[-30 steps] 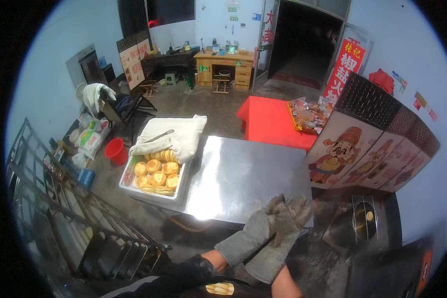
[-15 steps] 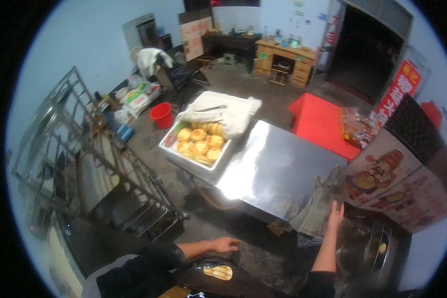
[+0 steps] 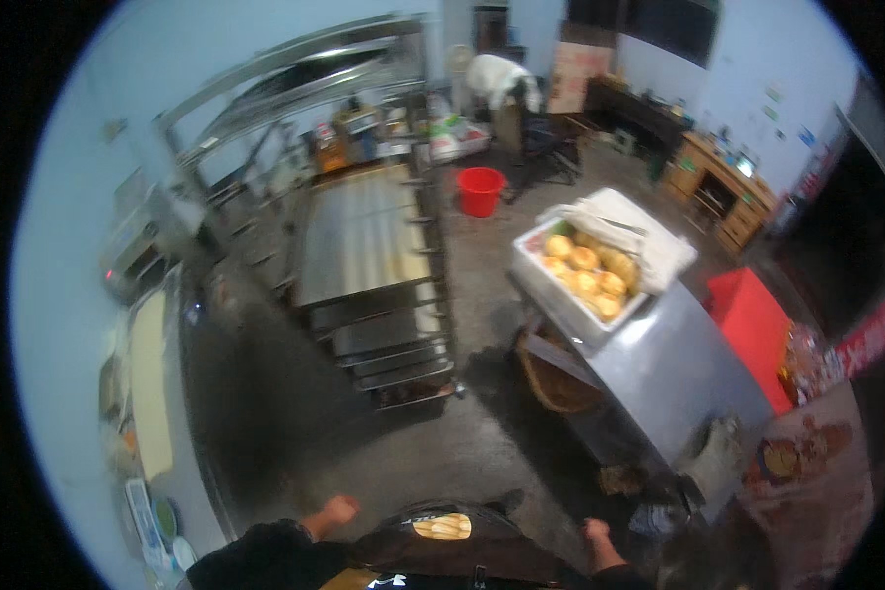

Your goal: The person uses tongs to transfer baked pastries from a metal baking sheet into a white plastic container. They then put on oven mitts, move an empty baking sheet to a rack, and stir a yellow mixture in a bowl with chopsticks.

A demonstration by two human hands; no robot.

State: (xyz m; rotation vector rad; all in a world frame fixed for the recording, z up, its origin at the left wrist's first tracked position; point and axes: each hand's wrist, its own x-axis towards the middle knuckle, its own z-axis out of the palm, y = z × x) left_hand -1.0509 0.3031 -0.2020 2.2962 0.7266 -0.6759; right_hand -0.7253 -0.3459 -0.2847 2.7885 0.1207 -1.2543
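Observation:
My left hand (image 3: 341,509) is low in the picture, in front of my dark clothing, over the floor. On the other side, my right hand (image 3: 595,532) hangs by my body, apart from the steel table (image 3: 700,366). Both hands are small and smeared, so their fingers cannot be made out; nothing shows in either. Nearest to the right hand, a grey cloth (image 3: 715,457) lies on the table's near corner. At the table's far end stands a white box (image 3: 592,330) of round golden pastries (image 3: 583,259), partly covered by a pale cloth (image 3: 649,236).
A metal rack (image 3: 433,295) with several trays (image 3: 359,236) stands ahead on the left. Along the left wall, a worktop (image 3: 189,482) bears a long pale dough sheet (image 3: 150,383). A red bucket (image 3: 480,192) sits on the floor beyond; a red-covered table (image 3: 747,324) is at right.
My view has swung left, bringing the worktop into sight and shifting the table rightward. My right hand has come away from the grey cloth; my left hand has drawn in lower and further left.

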